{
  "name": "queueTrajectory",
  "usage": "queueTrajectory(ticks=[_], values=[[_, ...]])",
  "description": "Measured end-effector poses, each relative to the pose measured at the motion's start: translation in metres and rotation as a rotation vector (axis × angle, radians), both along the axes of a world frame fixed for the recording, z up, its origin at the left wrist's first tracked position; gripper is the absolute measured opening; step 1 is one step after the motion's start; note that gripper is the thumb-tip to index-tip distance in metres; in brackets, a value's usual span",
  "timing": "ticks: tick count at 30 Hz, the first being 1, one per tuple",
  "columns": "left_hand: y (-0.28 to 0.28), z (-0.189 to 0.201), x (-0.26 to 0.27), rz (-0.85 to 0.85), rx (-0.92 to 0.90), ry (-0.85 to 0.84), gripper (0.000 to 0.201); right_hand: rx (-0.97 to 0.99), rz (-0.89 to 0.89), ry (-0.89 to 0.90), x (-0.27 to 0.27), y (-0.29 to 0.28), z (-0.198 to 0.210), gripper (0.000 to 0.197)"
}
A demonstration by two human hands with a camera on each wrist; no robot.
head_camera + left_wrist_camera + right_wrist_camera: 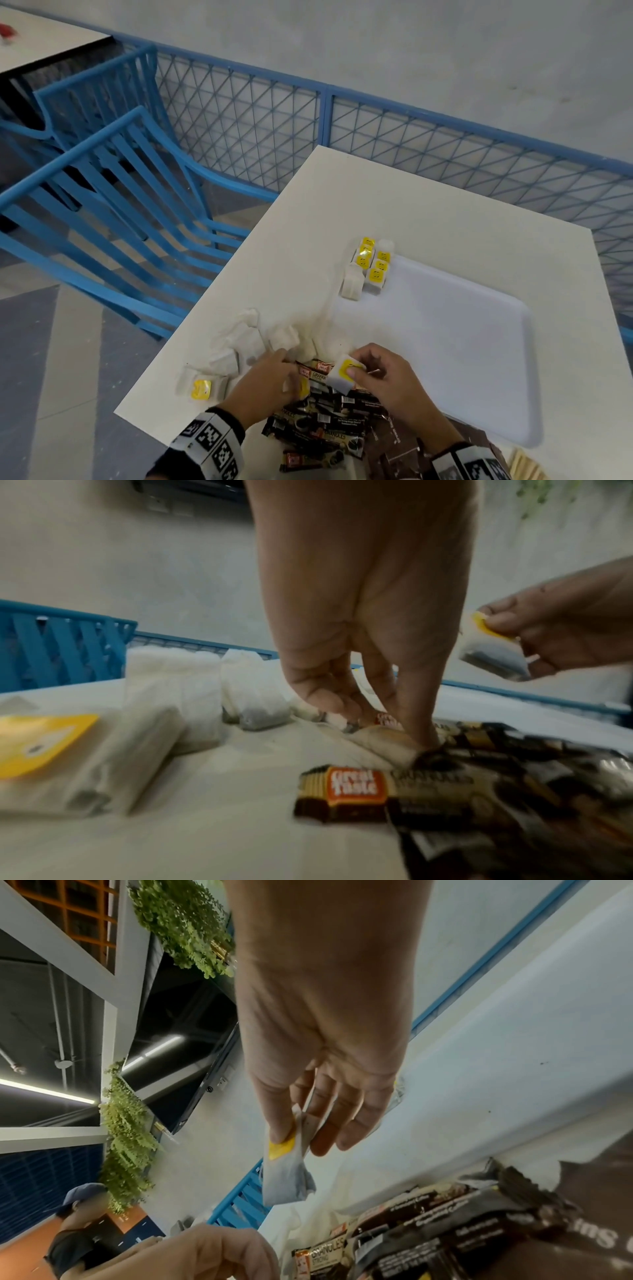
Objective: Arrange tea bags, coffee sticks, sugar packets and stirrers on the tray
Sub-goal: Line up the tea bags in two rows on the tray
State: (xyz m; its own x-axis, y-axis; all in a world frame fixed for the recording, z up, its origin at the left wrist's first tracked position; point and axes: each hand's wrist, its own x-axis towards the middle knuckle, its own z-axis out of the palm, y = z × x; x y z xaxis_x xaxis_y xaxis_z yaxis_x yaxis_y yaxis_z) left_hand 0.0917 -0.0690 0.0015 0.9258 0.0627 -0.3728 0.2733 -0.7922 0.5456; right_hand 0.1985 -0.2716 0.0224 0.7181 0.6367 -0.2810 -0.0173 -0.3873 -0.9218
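head view had my right hand pinching a tea bag by its yellow tag, lifted above the pile of coffee sticks. my left hand was down at the pile's left edge with fingers curled; something yellow showed under it, and the left wrist view showed the fingertips on a pale bag, but i couldn't tell whether they gripped it. outward, a few tagged bags stood in two short rows at the far left corner of the tray, so i judged the tea only started. loose bags lay on the table left of my hands, one tagged bag near the edge. the sticks weren't on the tray yet, and pale stirrers waited at the near right corner. i couldn't make out sugar packets.
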Motion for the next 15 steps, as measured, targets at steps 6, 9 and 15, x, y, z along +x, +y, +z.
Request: queueTrajectory(ticks=[6, 9, 15], values=[[0.008, 0.009, 0.013, -0.003, -0.037, 0.024, 0.026, 0.007, -0.026, -0.006, 0.002, -0.005, -0.004, 0.009], [0.0, 0.004, 0.016, -0.098, 0.139, 0.084, 0.045, 0.019, -0.024, -0.001, 0.001, -0.007, -0.005, 0.008], [0.01, 0.012, 0.012, 0.04, -0.061, 0.01, 0.02, 0.028, -0.043, 0.004, 0.004, -0.014, -0.006, 0.007]])
